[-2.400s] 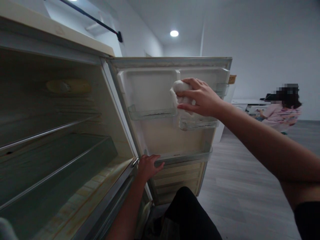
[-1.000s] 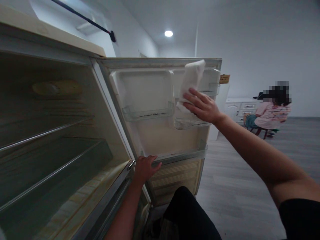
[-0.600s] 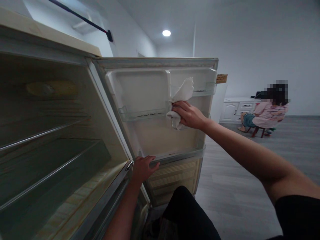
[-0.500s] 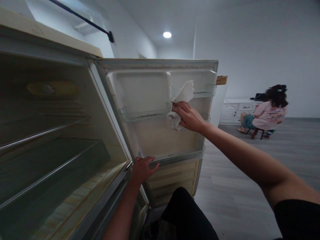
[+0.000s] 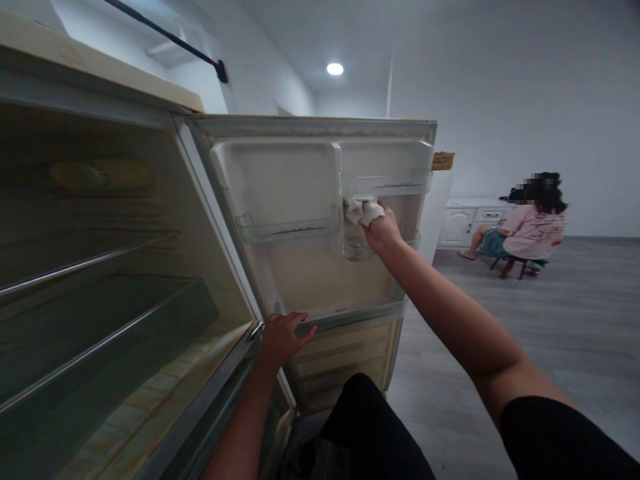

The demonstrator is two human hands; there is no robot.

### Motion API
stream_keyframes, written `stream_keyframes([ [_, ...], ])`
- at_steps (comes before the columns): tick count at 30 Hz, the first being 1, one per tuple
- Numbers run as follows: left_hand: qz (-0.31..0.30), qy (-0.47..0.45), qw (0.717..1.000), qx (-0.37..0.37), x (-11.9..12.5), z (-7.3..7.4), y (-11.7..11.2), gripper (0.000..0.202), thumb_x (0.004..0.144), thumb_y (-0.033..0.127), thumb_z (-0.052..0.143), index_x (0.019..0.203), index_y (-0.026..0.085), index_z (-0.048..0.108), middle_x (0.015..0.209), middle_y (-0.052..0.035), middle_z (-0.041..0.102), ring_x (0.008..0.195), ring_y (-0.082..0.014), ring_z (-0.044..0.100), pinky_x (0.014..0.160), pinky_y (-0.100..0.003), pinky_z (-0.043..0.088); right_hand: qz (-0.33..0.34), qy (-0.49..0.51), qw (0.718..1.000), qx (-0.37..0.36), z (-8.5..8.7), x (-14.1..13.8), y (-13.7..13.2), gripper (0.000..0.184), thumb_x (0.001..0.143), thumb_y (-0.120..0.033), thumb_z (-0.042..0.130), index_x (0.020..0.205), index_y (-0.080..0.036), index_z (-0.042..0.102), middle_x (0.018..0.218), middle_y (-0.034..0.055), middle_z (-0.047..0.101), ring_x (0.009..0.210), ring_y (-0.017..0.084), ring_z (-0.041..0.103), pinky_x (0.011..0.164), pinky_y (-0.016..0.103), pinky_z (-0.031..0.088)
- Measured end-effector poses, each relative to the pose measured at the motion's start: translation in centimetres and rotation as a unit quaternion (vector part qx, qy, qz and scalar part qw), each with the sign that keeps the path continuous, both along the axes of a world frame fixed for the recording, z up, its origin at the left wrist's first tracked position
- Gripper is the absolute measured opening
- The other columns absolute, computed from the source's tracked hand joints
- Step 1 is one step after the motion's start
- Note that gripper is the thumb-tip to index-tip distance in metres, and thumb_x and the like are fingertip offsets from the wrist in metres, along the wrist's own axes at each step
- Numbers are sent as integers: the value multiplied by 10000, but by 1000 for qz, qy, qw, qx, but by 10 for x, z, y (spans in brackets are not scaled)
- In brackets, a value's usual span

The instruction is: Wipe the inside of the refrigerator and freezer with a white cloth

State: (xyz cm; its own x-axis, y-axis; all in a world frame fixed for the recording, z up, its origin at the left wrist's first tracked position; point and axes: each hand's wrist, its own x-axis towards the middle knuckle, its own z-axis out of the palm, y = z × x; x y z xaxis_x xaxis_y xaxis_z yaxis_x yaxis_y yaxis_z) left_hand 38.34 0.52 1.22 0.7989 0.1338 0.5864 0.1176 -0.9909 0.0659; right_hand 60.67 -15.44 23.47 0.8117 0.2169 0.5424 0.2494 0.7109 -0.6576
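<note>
A crumpled white cloth is bunched in my right hand, against the inner side of the open fridge door. That hand is just below the upper right door shelf and above a smaller clear bin. Its fingertips are partly hidden by the cloth. My left hand rests at the hinge-side end of the lower door shelf, fingers spread and holding nothing. To its left the fridge compartment stands open, with glass shelves inside.
Another person sits on a low stool at the right, near a white cabinet. A brown box shows behind the door's outer edge. My knee is below the door, above the grey floor.
My right hand has turned and the cloth, which stuck up and hung down before, is now gathered below the upper right shelf. My left hand stays put. The seated person has shifted slightly.
</note>
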Motion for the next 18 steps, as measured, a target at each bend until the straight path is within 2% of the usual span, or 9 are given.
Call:
stream_keyframes([
  [3, -6, 2, 1000, 0, -1, 1, 0, 326, 910, 503, 627, 1057, 235, 739, 1031, -34, 797, 858, -265, 749, 879, -450, 487, -16, 79, 994, 71, 5, 4, -3, 172, 761, -153, 684, 844, -221, 549, 707, -44, 619, 692, 115, 630, 668, 225, 552],
  [6, -4, 6, 1000, 3, -1, 0, 1, 329, 906, 508, 628, 1058, 237, 739, 1026, -29, 798, 848, -262, 749, 878, -447, 490, -53, 108, 985, 126, 6, 19, -16, 137, 819, -235, 672, 817, -233, 535, 689, -47, 610, 648, 110, 613, 611, 216, 554],
  [9, -3, 2, 1000, 3, -2, -1, 3, 331, 896, 515, 635, 1060, 247, 739, 1019, -27, 799, 844, -256, 749, 885, -435, 494, -74, 78, 985, 135, 7, 41, -36, 239, 880, -406, 637, 761, -237, 518, 632, -49, 564, 595, 109, 588, 587, 228, 560],
  [12, -10, -4, 1000, -3, -3, -1, 4, 331, 892, 521, 632, 1055, 255, 742, 1017, -32, 799, 852, -260, 750, 891, -436, 498, -87, 19, 990, 111, 8, 53, -52, 335, 900, -500, 590, 707, -240, 503, 571, -46, 514, 532, 117, 553, 561, 256, 559],
  [15, -17, -7, 1000, -10, -5, -1, 5, 328, 889, 527, 630, 1043, 261, 744, 1010, -34, 800, 847, -263, 749, 898, -445, 502, -97, 14, 989, 113, 11, 44, -53, 357, 891, -522, 584, 685, -244, 496, 541, -44, 492, 508, 128, 542, 536, 264, 546],
  [18, -25, -6, 1000, -18, -7, -1, 6, 320, 887, 529, 629, 1034, 268, 741, 1009, -30, 801, 867, -257, 751, 912, -439, 499, -75, 64, 989, 114, 15, 21, -37, 369, 904, -552, 543, 699, -246, 510, 541, -38, 505, 532, 137, 564, 538, 263, 545],
])
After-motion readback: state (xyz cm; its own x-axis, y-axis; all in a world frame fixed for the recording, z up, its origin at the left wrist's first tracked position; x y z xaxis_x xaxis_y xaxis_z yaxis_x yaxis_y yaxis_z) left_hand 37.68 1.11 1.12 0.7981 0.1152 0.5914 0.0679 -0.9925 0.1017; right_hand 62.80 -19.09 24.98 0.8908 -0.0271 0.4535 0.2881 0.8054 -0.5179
